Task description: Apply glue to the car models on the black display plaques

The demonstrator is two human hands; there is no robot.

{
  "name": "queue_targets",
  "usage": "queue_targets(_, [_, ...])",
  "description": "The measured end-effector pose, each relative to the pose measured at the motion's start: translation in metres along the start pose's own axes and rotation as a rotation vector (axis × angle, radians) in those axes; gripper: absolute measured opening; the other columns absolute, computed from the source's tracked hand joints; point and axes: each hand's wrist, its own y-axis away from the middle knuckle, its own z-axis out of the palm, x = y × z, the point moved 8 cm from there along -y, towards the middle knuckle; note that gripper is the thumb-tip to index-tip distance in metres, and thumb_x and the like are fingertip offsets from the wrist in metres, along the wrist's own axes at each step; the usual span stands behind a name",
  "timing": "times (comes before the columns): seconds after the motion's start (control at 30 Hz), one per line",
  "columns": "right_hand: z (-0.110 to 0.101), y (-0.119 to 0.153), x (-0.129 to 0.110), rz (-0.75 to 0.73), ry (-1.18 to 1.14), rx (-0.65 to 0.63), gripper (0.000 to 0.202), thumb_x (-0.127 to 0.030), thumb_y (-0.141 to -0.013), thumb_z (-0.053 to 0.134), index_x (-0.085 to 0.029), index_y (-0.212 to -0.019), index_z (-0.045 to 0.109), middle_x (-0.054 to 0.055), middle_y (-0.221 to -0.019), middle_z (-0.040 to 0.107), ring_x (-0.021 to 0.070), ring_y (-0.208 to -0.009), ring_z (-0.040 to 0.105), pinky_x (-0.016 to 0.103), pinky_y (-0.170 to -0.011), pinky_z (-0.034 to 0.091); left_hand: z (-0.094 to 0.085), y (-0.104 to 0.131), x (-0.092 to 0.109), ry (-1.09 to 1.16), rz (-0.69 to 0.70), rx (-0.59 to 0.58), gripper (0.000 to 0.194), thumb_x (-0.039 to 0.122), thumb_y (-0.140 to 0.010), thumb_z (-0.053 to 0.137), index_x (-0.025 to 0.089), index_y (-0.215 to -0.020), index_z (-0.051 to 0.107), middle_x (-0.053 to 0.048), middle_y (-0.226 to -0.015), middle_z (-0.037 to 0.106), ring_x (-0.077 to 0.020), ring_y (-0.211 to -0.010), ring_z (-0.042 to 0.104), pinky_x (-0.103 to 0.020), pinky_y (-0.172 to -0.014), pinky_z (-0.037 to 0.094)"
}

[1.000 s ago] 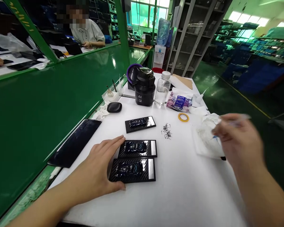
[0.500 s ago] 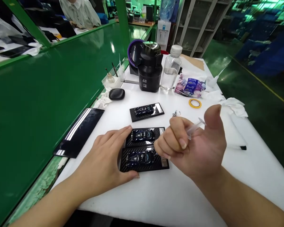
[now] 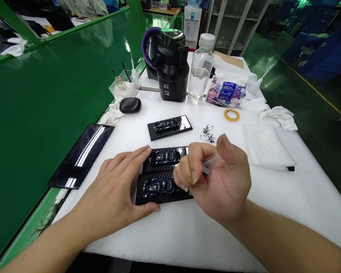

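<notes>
Three black carbon-pattern plaques, each bearing a small dark blue car, lie on the white table (image 3: 204,235). My left hand (image 3: 119,189) lies flat, fingers spread, against the left ends of the nearest plaque (image 3: 159,187) and the middle plaque (image 3: 164,157). The far plaque (image 3: 169,126) lies alone. My right hand (image 3: 216,178) is curled around a thin clear plastic applicator (image 3: 210,164), hovering over the right ends of the two near plaques and hiding them. A small heap of tiny black parts (image 3: 208,133) lies just behind that hand.
At the back stand a black jug (image 3: 172,70), a clear bottle (image 3: 199,70), a tissue pack (image 3: 226,92) and a yellow tape ring (image 3: 232,114). White cloth (image 3: 278,116) and a white pad (image 3: 265,146) lie right. A black glass panel (image 3: 81,154) lies by the green partition (image 3: 51,91).
My right hand came in from the right with the clear applicator and now hovers lower, over the two near plaques. My view tilted downward. The left hand stayed put.
</notes>
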Motion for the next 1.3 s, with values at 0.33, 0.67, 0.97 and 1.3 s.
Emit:
queue_targets(0.33, [-0.0035, 0.0014, 0.0047, -0.045, 0.036, 0.012, 0.048, -0.046, -0.094, 0.043, -0.020, -0.054, 0.047, -0.004, -0.046, 0.033, 0.0111, -0.043, 0.029, 0.029, -0.045, 0.022, 0.0003, 0.0000, -0.0001, 0.002, 0.004, 0.002, 0.111, 0.067, -0.067, 0.075, 0.027, -0.155, 0.021, -0.012, -0.155, 0.039, -0.0404, -0.133, 0.041, -0.056, -0.106, 0.037])
queue_targets(0.67, [-0.0041, 0.0003, 0.0053, -0.010, 0.020, 0.031, 0.052, -0.051, -0.094, 0.045, -0.021, -0.052, 0.048, -0.005, -0.044, 0.031, 0.0106, -0.042, 0.028, 0.029, -0.045, 0.022, -0.0010, 0.0004, 0.0008, 0.018, -0.004, 0.021, 0.112, 0.066, -0.067, 0.075, 0.026, -0.155, 0.020, -0.012, -0.153, 0.041, -0.0400, -0.132, 0.042, -0.055, -0.105, 0.037])
queue_targets(0.97, [-0.0028, -0.0011, 0.0055, -0.006, -0.039, -0.007, 0.055, -0.054, -0.095, 0.047, -0.020, -0.052, 0.046, -0.006, -0.044, 0.031, 0.0086, -0.040, 0.025, 0.027, -0.045, 0.021, -0.0013, 0.0006, 0.0013, 0.012, -0.010, 0.028, 0.113, 0.067, -0.066, 0.075, 0.024, -0.155, 0.021, -0.012, -0.152, 0.043, -0.0396, -0.131, 0.043, -0.055, -0.105, 0.038])
queue_targets(1.3, [-0.0056, -0.0010, 0.0066, -0.022, -0.053, 0.005, 0.053, -0.052, -0.095, 0.047, -0.019, -0.053, 0.047, -0.005, -0.045, 0.033, 0.0088, -0.041, 0.026, 0.027, -0.045, 0.021, -0.0005, 0.0008, 0.0001, 0.022, -0.010, 0.033, 0.106, 0.067, -0.070, 0.070, 0.026, -0.155, 0.021, -0.011, -0.153, 0.042, -0.0391, -0.131, 0.042, -0.054, -0.106, 0.036])
